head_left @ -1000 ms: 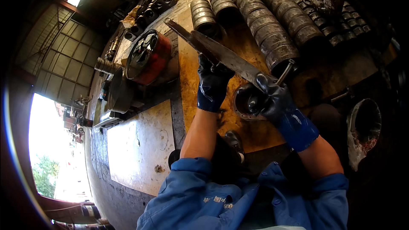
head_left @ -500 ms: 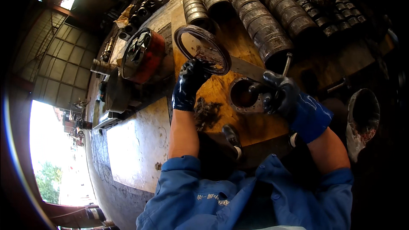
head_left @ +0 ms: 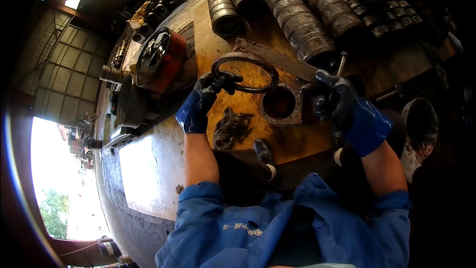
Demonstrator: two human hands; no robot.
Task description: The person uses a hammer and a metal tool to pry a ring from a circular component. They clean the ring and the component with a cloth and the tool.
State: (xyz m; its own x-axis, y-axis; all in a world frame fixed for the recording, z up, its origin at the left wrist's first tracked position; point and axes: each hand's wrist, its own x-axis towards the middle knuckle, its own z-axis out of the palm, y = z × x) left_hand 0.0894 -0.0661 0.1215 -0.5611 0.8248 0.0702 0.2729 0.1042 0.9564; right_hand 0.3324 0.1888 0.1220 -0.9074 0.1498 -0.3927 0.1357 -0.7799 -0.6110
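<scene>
My left hand [head_left: 212,89], in a dark-coated blue glove, is closed on the near-left side of a dark metal ring [head_left: 244,57]. The ring is held tilted above the table. In my right hand [head_left: 339,98], gloved alike, is one end of a long flat metal blade [head_left: 280,59], which reaches left behind the ring's far rim. Whether blade and ring touch, I cannot tell. A metal rod [head_left: 342,62] sticks up beside my right thumb; its lower end is hidden. Below the hands sits a flanged metal part with a round bore [head_left: 296,111], beside a dark clump of rags or shavings [head_left: 230,128].
Rows of stacked metal rings [head_left: 297,17] lie along the far side. A red round container [head_left: 171,64] of metal parts stands at left. An open sack-like container [head_left: 420,124] is at right. My shoe [head_left: 264,151] shows below the yellowish board [head_left: 248,106].
The ring has come down and slightly right, tipping flatter. My left hand has shifted left and lower. The blade now passes behind the ring's far rim; my right hand has moved slightly right.
</scene>
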